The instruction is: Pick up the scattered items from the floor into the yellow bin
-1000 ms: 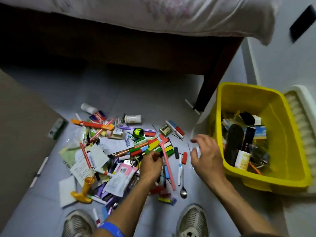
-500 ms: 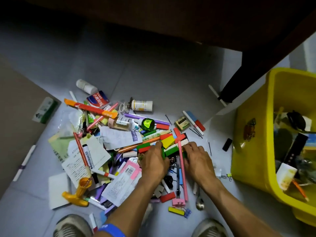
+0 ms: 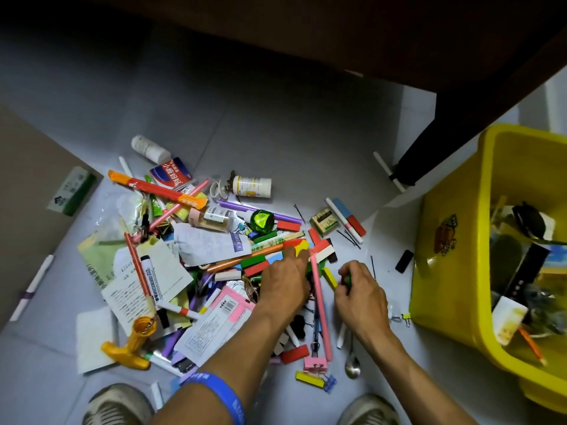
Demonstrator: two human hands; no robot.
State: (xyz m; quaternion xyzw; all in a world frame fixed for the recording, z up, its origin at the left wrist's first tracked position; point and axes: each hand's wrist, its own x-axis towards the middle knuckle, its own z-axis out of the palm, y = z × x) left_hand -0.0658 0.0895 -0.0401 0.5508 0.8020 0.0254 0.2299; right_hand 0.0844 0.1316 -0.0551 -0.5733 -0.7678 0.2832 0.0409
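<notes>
Floor pile [image 3: 214,265]: pens, markers, papers, coloured blocks, centre and left of frame.
Left hand [image 3: 285,283]: centre frame, palm down on the pile, fingertips on a yellow block [image 3: 302,247] and red block [image 3: 293,243].
Right hand [image 3: 360,292]: just right of the left hand, fingers curled round a small green block [image 3: 347,280].
Pink stick [image 3: 320,308]: lies between the two hands, running toward frame bottom.
Yellow bin [image 3: 454,286]: right edge of frame, items already inside.
Spoon [image 3: 352,360]: lower centre, under the right wrist.
Blue wristband [image 3: 221,394]: on the left forearm, bottom of frame.
Shoes [image 3: 118,404]: bottom corners, partly cut off.
</notes>
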